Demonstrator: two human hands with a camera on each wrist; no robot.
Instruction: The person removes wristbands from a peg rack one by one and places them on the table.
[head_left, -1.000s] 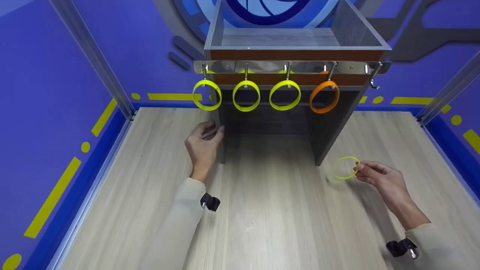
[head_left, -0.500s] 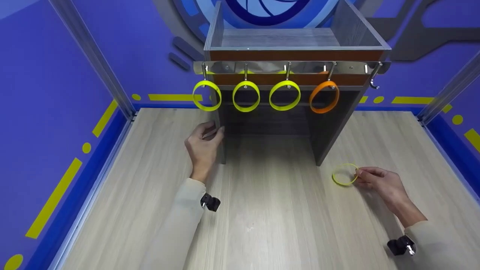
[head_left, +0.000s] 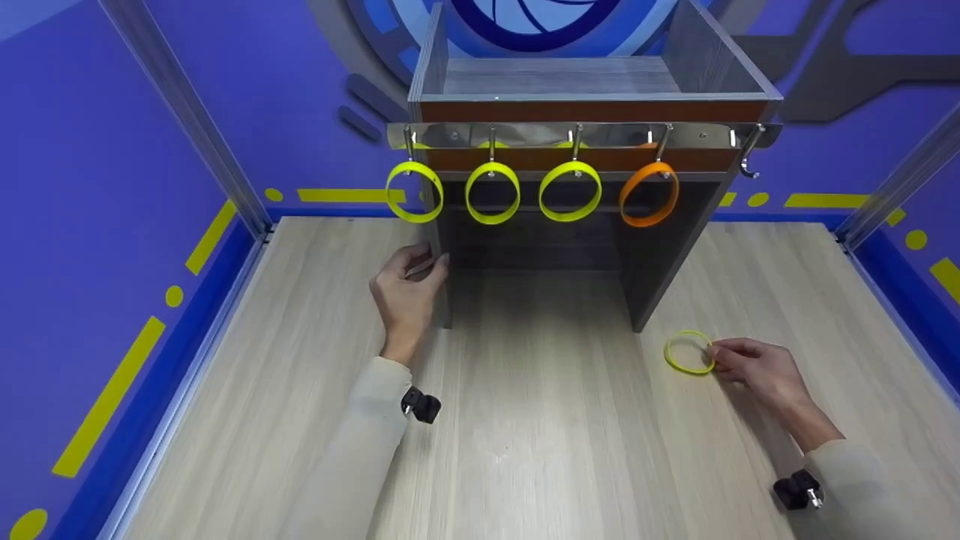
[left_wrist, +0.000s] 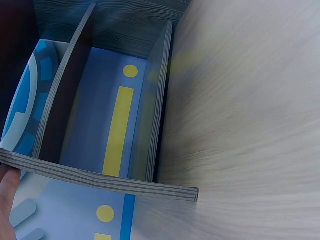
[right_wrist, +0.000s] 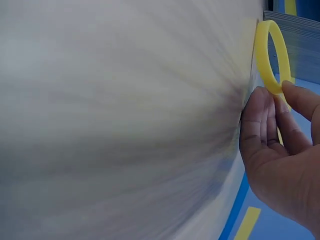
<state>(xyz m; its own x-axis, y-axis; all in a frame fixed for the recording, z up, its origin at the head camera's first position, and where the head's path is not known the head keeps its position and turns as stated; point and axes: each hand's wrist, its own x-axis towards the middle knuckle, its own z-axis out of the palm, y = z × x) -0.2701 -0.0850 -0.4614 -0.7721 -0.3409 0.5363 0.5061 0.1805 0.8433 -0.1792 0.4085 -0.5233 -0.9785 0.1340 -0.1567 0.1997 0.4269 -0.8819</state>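
My right hand [head_left: 761,371] pinches a thin yellow silicone wristband [head_left: 690,353] by its right edge, low over the tabletop. In the right wrist view, thumb and fingers meet on the yellow band [right_wrist: 272,57], which stands tilted. My left hand [head_left: 405,292] grips the left side panel of a grey wooden shelf unit [head_left: 442,292], the thumb at its front edge. Only fingertips [left_wrist: 7,187] show beside the panel in the left wrist view. Several wristbands hang on the unit's metal hook rail [head_left: 532,136]: yellow ones [head_left: 493,217] and an orange one [head_left: 637,221].
The rail's far-right hook [head_left: 747,161] carries no band. A pale wood-grain tabletop [head_left: 525,435] spreads beneath the unit. Blue printed walls [head_left: 97,225] with yellow marks enclose the left, back and right sides.
My right hand has come down and slightly toward me, lowering the yellow wristband close to the tabletop. The left hand and the hanging bands stay where they were.
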